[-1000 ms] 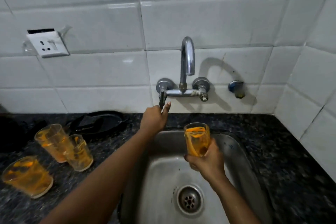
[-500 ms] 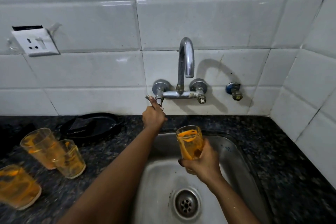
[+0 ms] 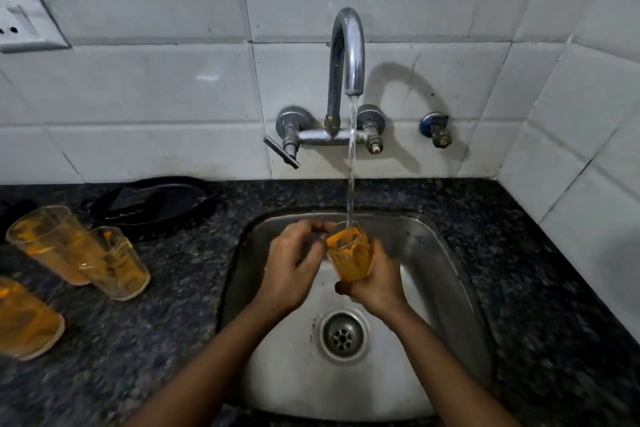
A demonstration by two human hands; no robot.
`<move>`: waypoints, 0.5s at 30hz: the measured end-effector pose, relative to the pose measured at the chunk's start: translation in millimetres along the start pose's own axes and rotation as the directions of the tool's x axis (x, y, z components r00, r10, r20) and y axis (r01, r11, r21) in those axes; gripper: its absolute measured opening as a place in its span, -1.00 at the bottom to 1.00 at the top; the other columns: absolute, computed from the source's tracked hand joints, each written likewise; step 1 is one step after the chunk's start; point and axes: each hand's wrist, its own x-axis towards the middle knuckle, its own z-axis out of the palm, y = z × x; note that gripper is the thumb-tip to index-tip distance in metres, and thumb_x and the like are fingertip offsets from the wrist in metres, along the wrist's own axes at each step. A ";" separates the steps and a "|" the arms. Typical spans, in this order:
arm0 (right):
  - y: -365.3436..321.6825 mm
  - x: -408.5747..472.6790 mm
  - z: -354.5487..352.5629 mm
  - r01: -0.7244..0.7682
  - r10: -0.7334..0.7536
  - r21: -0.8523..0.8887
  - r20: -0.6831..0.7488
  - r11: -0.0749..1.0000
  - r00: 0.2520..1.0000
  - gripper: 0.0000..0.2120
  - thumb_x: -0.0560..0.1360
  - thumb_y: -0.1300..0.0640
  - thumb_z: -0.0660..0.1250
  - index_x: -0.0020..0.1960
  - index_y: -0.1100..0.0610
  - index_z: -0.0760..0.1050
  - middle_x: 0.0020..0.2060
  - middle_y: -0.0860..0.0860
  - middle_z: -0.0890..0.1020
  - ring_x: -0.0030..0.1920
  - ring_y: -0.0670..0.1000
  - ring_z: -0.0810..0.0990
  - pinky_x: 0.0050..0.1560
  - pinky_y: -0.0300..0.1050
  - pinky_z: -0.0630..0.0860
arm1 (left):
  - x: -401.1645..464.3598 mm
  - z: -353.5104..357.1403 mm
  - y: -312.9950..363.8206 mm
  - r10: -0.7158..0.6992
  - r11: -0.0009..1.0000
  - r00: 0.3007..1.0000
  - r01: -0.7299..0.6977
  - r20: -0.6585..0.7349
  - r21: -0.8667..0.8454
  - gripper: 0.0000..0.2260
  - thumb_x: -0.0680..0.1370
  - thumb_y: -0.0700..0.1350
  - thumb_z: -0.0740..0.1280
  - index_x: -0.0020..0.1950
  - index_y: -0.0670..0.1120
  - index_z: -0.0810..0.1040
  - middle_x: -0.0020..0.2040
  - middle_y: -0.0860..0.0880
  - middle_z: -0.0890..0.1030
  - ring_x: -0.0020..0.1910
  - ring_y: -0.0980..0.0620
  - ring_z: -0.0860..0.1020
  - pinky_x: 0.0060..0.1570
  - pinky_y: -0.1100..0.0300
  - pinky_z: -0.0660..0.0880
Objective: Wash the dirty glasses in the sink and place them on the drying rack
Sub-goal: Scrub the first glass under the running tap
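My right hand [image 3: 375,282] grips an orange-smeared glass [image 3: 349,258] from below, upright over the steel sink [image 3: 446,274]. Water runs from the tap [image 3: 346,52] straight into the glass. My left hand [image 3: 294,263] is at the glass's left side, fingers curled at its rim. Three more dirty glasses stand on the dark counter to the left: a tall one [image 3: 48,243], a smaller one [image 3: 117,262] touching it, and one [image 3: 24,322] at the frame's edge. No drying rack is in view.
The tap's left lever [image 3: 281,151] points down and left. A black pan-like dish [image 3: 156,201] lies on the granite counter [image 3: 540,288] behind the glasses. A wall socket [image 3: 24,21] sits upper left. The drain [image 3: 343,334] is below my hands.
My left hand let go of the tap lever and came down to the glass. Water now flows. The glass moved under the stream, lower in the sink.
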 end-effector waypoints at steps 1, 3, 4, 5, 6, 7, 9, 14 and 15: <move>0.4 1.2 -1.3 0.013 -0.013 -0.029 0.001 0.999 1.000 -0.30 0.07 0.13 0.62 0.12 0.10 0.37 -0.01 0.05 0.62 0.00 0.12 0.58 -0.07 -0.03 0.55 | 0.9 0.3 1.0 -0.013 0.998 0.994 0.019 0.106 -0.056 -0.71 0.43 0.00 0.21 0.03 -0.08 0.59 -0.06 0.06 0.65 -0.07 0.14 0.60 -0.08 0.24 0.54; 0.5 6.4 -5.5 0.050 -0.049 -0.102 0.010 0.994 0.999 -0.31 0.10 0.14 0.60 0.14 0.09 0.37 0.01 0.04 0.62 0.01 0.12 0.57 -0.11 -0.10 0.51 | 6.9 1.0 -1.3 -0.038 0.990 0.933 0.085 0.358 -0.116 -0.78 0.36 -0.08 0.26 -0.03 0.02 0.56 -0.17 0.17 0.63 -0.19 0.24 0.58 -0.17 0.34 0.49; 1.1 10.8 -8.5 0.079 -0.078 -0.137 0.012 0.987 0.997 -0.34 0.11 0.15 0.60 0.13 0.10 0.38 0.01 0.04 0.61 0.01 0.11 0.57 -0.12 -0.12 0.48 | 10.9 1.8 -3.7 -0.035 0.994 0.885 0.080 0.464 -0.078 -0.77 0.34 -0.16 0.27 -0.05 0.03 0.55 -0.22 0.21 0.60 -0.25 0.27 0.55 -0.21 0.38 0.44; 1.3 15.0 -12.0 0.119 -0.118 -0.175 0.013 0.977 0.993 -0.37 0.11 0.18 0.59 0.11 0.12 0.40 0.01 0.04 0.60 0.00 0.10 0.57 -0.13 -0.12 0.47 | 15.9 2.8 -6.8 -0.020 0.999 0.838 0.032 0.546 -0.012 -0.74 0.32 -0.23 0.27 -0.05 -0.02 0.56 -0.21 0.20 0.58 -0.27 0.26 0.52 -0.22 0.38 0.42; 2.0 19.4 -15.6 0.172 -0.173 -0.213 0.014 0.962 0.985 -0.40 0.11 0.21 0.57 0.08 0.13 0.41 0.01 0.06 0.58 0.01 0.11 0.56 -0.12 -0.11 0.47 | 22.1 3.6 -10.3 -0.007 0.996 0.788 -0.052 0.615 0.078 -0.72 0.30 -0.28 0.27 -0.03 -0.09 0.57 -0.18 0.11 0.59 -0.26 0.22 0.50 -0.21 0.35 0.42; 1.8 23.0 -19.1 0.226 -0.227 -0.260 0.023 0.939 0.973 -0.42 0.11 0.23 0.55 0.08 0.14 0.42 0.03 0.08 0.57 0.03 0.13 0.55 -0.10 -0.09 0.48 | 29.0 5.5 -12.5 -0.002 0.966 0.726 -0.176 0.688 0.188 -0.72 0.31 -0.31 0.28 0.00 -0.14 0.55 -0.13 0.01 0.59 -0.20 0.14 0.50 -0.16 0.28 0.44; 2.3 28.9 -24.3 0.346 -0.337 -0.399 0.094 0.849 0.937 -0.41 0.17 0.24 0.49 0.17 0.12 0.42 0.11 0.10 0.52 0.14 0.14 0.49 0.03 -0.03 0.49 | 42.9 10.6 -8.7 -0.115 0.723 0.594 -0.500 0.796 0.477 -0.66 0.40 -0.30 0.29 0.17 -0.14 0.48 0.16 -0.15 0.55 0.13 -0.05 0.49 0.13 0.12 0.41; -0.7 38.9 -33.9 0.422 -0.412 -0.556 0.151 0.716 0.898 -0.37 0.33 0.17 0.43 0.36 0.03 0.30 0.27 0.06 0.42 0.30 0.10 0.36 0.26 0.05 0.39 | 52.8 31.3 9.1 -0.220 0.322 0.558 -0.732 0.800 0.600 -0.53 0.57 -0.28 0.17 0.47 -0.11 0.19 0.51 -0.11 0.19 0.51 -0.07 0.09 0.48 -0.01 -0.08; -0.2 39.6 -35.2 0.422 -0.416 -0.554 0.146 0.717 0.898 -0.34 0.31 0.17 0.44 0.36 0.03 0.30 0.27 0.06 0.42 0.29 0.10 0.37 0.24 0.03 0.40 | 51.8 33.2 13.0 -0.252 0.533 0.604 -0.565 0.756 0.629 -0.53 0.54 -0.31 0.20 0.44 -0.12 0.23 0.48 -0.12 0.24 0.48 -0.08 0.16 0.47 0.03 0.03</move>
